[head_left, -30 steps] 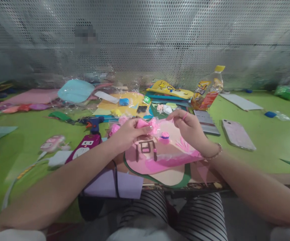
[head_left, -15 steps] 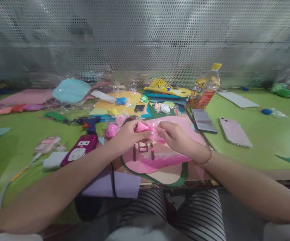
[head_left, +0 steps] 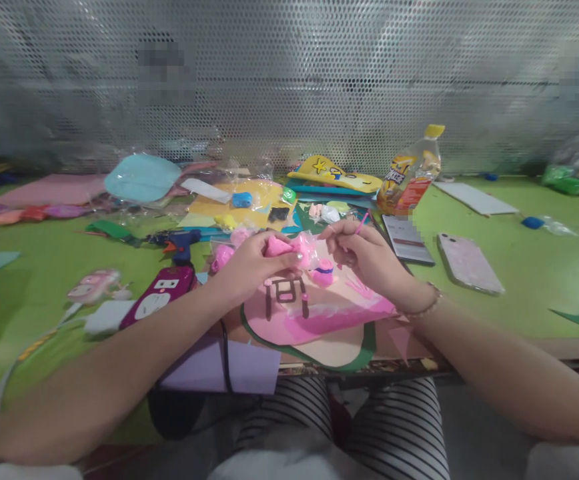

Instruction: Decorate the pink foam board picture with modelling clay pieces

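My left hand (head_left: 259, 260) is closed round a clear plastic packet of pink modelling clay (head_left: 305, 248), its open end facing right. Just right of the packet, my right hand (head_left: 362, 253) has its fingers curled, with a thin pink stick (head_left: 363, 222) poking up between them. Below both hands lies a pink paper cutout (head_left: 269, 327) with brown characters and a brighter pink painted band. A small pink lump with a blue band (head_left: 324, 272) rests on it, between the hands. More bagged pink clay (head_left: 222, 257) sits left of my left hand.
A glue gun (head_left: 182, 245), a purple case (head_left: 159, 297) and a cabled white plug (head_left: 107, 317) lie left. Behind are clay packets and a yellow foam piece (head_left: 329, 175). A tilted bottle (head_left: 409, 177), a lit phone (head_left: 407, 240) and a pale phone (head_left: 469, 263) lie right.
My right hand has come off the packet and shifted right, with the thin pink stick now showing. The blue-banded pink lump has come into view. My left hand still holds the packet.
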`<state>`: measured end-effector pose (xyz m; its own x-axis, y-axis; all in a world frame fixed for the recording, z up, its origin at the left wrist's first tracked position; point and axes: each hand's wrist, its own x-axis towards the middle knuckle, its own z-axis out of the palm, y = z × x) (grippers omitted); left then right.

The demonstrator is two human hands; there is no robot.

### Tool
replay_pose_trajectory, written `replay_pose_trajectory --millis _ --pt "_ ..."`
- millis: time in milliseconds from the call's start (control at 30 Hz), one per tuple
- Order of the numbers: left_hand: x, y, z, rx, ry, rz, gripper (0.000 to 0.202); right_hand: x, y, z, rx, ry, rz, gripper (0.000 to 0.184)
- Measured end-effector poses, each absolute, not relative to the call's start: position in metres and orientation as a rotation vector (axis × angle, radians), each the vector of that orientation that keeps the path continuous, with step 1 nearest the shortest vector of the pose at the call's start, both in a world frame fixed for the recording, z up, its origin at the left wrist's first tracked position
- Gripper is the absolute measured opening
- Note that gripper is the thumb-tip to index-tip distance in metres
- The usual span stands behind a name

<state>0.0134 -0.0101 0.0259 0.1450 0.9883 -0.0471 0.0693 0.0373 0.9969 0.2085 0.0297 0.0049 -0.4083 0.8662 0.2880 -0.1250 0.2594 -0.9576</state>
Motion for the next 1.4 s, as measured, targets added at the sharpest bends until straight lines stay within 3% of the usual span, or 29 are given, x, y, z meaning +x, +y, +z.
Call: replay_pose_trajectory --millis 267,533,700,833,967,1267,1400 --pt "0.006 0.001 0.012 1.245 1.030 1.135 0.030 0.208 0.027 0.019 -0.778 -1.499 1.518 0.015" --pt "0.005 0.001 0.012 1.247 1.018 1.130 0.029 0.211 0.031 0.014 -0.786 -1.550 1.458 0.038" --pt "0.006 0.000 0.012 1.252 1.021 1.134 0.029 0.212 0.032 0.017 -0.734 -1.435 1.606 0.045" --pt "0.005 0.000 0.012 1.268 1.020 1.130 0.029 0.213 0.033 0.024 -0.748 -1.412 1.775 0.030" --pt "0.004 0.001 0.012 1.287 1.033 1.134 0.029 0.214 0.031 0.025 -0.739 -1.440 1.695 0.017" --pt "0.004 -0.001 0.014 1.313 1.071 1.131 0.029 0.215 0.031 0.022 -0.705 -1.400 1.525 0.054" --pt "0.006 -0.002 0.015 1.289 1.064 1.126 0.027 0.217 0.030 0.022 -0.671 -1.401 1.579 0.047"
